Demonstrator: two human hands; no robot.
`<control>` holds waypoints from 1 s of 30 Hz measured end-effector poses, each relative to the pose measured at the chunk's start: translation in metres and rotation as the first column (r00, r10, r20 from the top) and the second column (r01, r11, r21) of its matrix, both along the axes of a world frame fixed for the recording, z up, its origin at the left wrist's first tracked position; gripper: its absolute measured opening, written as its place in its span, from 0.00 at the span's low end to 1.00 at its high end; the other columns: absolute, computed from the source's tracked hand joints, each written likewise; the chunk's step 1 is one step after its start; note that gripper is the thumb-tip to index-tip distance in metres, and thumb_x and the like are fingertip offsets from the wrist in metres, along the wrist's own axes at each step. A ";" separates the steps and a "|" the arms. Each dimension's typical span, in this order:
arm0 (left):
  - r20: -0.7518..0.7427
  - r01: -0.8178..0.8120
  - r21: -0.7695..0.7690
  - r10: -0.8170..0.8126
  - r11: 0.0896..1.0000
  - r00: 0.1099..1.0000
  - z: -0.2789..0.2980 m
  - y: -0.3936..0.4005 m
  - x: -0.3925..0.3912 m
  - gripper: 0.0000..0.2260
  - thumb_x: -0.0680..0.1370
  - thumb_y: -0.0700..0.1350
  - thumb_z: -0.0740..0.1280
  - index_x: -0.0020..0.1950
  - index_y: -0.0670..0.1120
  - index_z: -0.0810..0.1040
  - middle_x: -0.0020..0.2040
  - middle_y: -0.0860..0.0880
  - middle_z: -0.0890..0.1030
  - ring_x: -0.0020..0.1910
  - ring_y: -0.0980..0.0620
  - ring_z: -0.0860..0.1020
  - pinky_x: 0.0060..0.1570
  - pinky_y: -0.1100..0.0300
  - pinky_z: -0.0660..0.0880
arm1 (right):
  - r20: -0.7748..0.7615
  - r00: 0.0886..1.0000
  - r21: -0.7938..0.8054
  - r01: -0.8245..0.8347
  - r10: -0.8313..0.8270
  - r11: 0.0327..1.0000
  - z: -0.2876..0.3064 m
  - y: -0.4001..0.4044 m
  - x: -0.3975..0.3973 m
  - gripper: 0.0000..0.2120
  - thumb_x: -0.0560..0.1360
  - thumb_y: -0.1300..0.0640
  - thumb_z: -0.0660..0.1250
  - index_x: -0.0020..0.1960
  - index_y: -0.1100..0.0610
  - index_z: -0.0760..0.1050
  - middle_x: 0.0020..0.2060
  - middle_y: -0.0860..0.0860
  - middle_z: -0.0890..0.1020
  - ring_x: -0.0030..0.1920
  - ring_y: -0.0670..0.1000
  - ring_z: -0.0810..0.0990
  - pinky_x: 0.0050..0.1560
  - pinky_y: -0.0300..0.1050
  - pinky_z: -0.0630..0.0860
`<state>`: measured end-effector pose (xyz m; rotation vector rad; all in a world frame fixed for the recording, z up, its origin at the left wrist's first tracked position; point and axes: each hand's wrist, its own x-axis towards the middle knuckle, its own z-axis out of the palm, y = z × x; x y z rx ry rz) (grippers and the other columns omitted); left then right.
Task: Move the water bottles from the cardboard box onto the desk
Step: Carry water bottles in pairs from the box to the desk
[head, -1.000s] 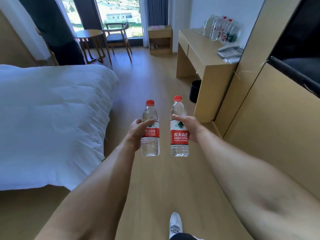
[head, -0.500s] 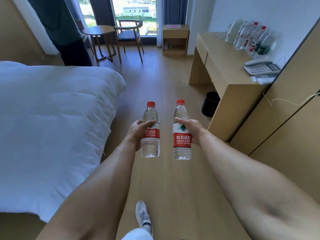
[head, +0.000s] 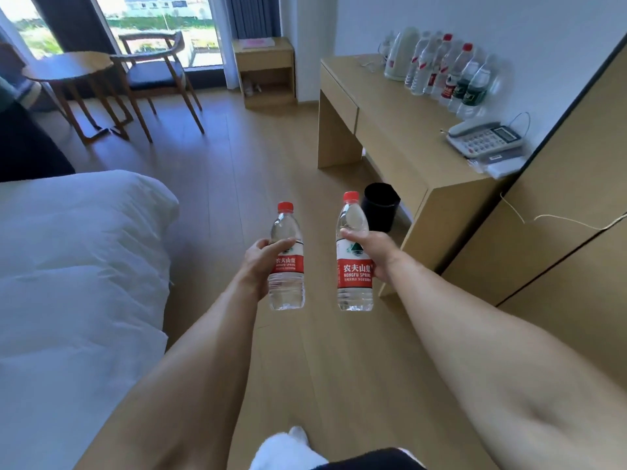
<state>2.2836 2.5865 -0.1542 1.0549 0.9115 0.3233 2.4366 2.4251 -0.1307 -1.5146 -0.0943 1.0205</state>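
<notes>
My left hand [head: 259, 262] grips a clear water bottle [head: 286, 266] with a red cap and red label, held upright over the wooden floor. My right hand [head: 371, 254] grips a second bottle of the same kind [head: 353, 262], also upright, a little to the right. The light wooden desk [head: 400, 130] stands ahead on the right. Along its back edge by the wall stands a row of several water bottles [head: 448, 74]. The cardboard box is not in view.
A white kettle [head: 402, 54] and a telephone [head: 483, 139] sit on the desk. A black bin [head: 380, 208] stands under its near end. A white bed [head: 78, 266] fills the left. Wooden cabinets [head: 559, 232] line the right. A chair [head: 159, 72] and round table [head: 68, 67] stand by the window.
I have walked forward, so the desk and its bottles are nearer and larger. Both hands still hold their bottles upright in the same way.
</notes>
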 end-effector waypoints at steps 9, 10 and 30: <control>0.019 0.088 -0.020 -0.087 0.996 0.996 -0.004 0.101 0.093 0.14 0.74 0.40 0.76 0.56 0.40 0.77 0.50 0.36 0.82 0.44 0.40 0.81 0.53 0.37 0.80 | 0.027 0.997 -0.018 0.078 -0.078 0.997 -0.001 0.091 0.086 0.22 0.73 0.56 0.75 0.63 0.63 0.76 0.49 0.61 0.83 0.43 0.58 0.83 0.50 0.55 0.82; 0.019 0.089 -0.018 -0.089 0.996 0.996 -0.005 0.112 0.102 0.15 0.74 0.40 0.76 0.56 0.40 0.77 0.50 0.36 0.82 0.44 0.40 0.82 0.53 0.37 0.80 | 0.023 0.997 -0.016 0.080 -0.080 0.997 -0.003 0.102 0.096 0.22 0.73 0.56 0.76 0.63 0.63 0.76 0.49 0.62 0.83 0.44 0.59 0.83 0.51 0.56 0.82; 0.009 -0.044 0.069 0.044 0.997 0.999 0.022 0.341 0.309 0.20 0.74 0.42 0.76 0.62 0.41 0.75 0.57 0.35 0.82 0.51 0.38 0.82 0.58 0.35 0.77 | 0.006 0.992 0.077 -0.129 0.129 0.989 0.008 0.363 0.318 0.19 0.75 0.54 0.73 0.61 0.62 0.75 0.47 0.59 0.82 0.43 0.57 0.82 0.55 0.57 0.79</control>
